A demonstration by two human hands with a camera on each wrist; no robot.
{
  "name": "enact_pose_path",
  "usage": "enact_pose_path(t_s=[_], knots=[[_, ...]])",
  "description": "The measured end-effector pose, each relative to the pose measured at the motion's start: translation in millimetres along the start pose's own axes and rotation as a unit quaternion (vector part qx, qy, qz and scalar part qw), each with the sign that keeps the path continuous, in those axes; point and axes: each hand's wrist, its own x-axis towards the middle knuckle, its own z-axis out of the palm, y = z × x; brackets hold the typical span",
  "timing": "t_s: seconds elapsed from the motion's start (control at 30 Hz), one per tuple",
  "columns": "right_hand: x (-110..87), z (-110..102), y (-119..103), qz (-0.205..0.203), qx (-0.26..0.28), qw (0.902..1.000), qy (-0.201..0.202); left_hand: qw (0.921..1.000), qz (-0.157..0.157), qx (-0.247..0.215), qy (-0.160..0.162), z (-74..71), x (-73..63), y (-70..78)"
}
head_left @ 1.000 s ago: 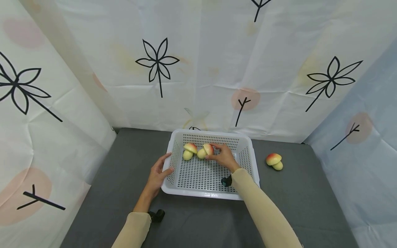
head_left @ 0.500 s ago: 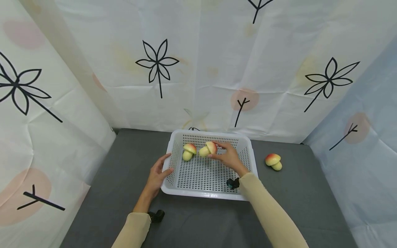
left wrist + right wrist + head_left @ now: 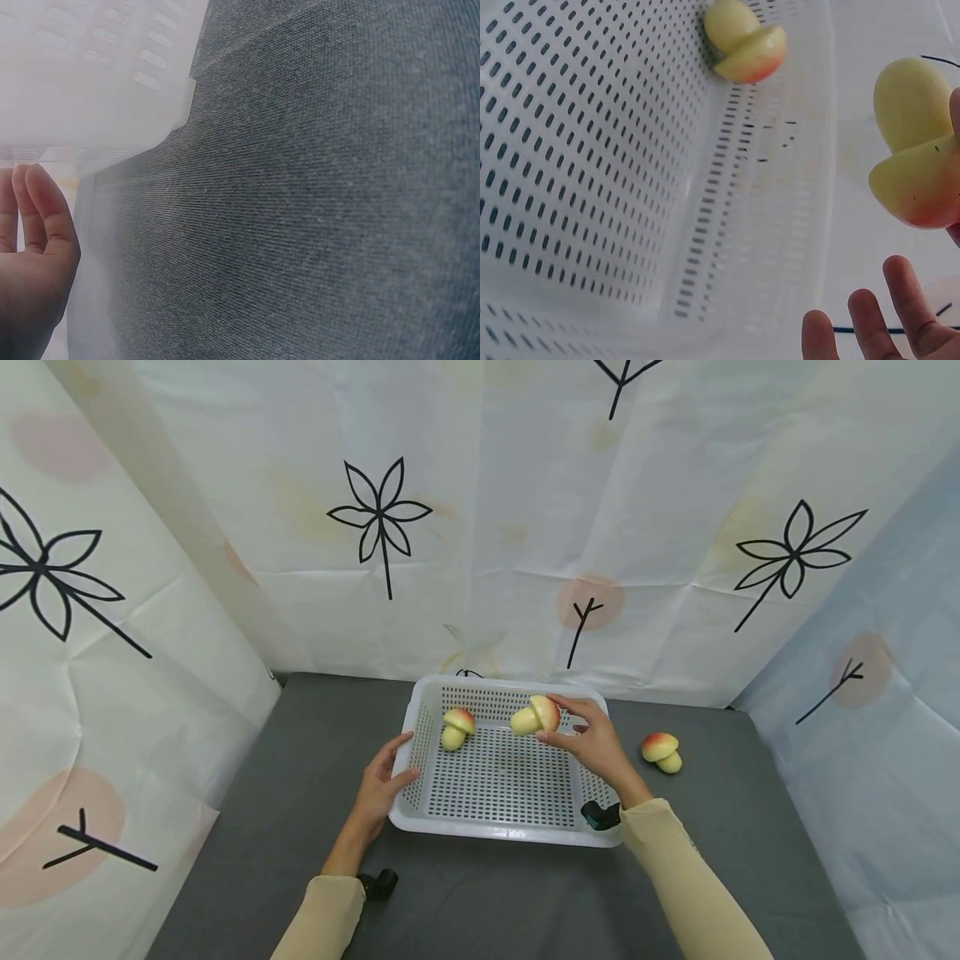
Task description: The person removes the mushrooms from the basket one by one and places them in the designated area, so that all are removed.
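Note:
A white perforated plastic basket [image 3: 510,832] stands on the grey cloth. At its left side my left hand [image 3: 378,785] holds the rim; in the left wrist view, the fingers [image 3: 51,206] of that hand show beside the basket wall [image 3: 90,112]. My right hand [image 3: 588,739] pinches a toy mushroom [image 3: 534,717] by its red and yellow cap, raised above the basket floor, the pale stem pointing left. Inside the basket, toward the back left, lies a second toy mushroom [image 3: 458,728]. The right wrist view shows the held mushroom [image 3: 915,142] between partly hidden fingers.
On the cloth right of the basket lies a third toy mushroom [image 3: 662,752]. A white patterned curtain [image 3: 480,527] hangs close behind the basket, with more curtain on both sides. The table [image 3: 480,902] has a dark grey covering.
My right hand has lifted the pinched mushroom away from the other one in the basket and carried it to the right. The left hand stays at the rim.

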Motion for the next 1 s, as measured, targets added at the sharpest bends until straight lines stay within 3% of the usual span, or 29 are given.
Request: enact_pose_path(t_s=[0.43,1.0], knots=[[-39.8,-43.7,8.9,-0.004,-0.004,0.9978,0.065,1.0000,0.008,0.000,-0.002,0.2,-0.7,-0.5],[-94.0,-78.2,43.8,0.051,0.009,0.9804,0.190,0.9999,0.013,0.003,-0.006,0.2,-0.9,-0.6]])
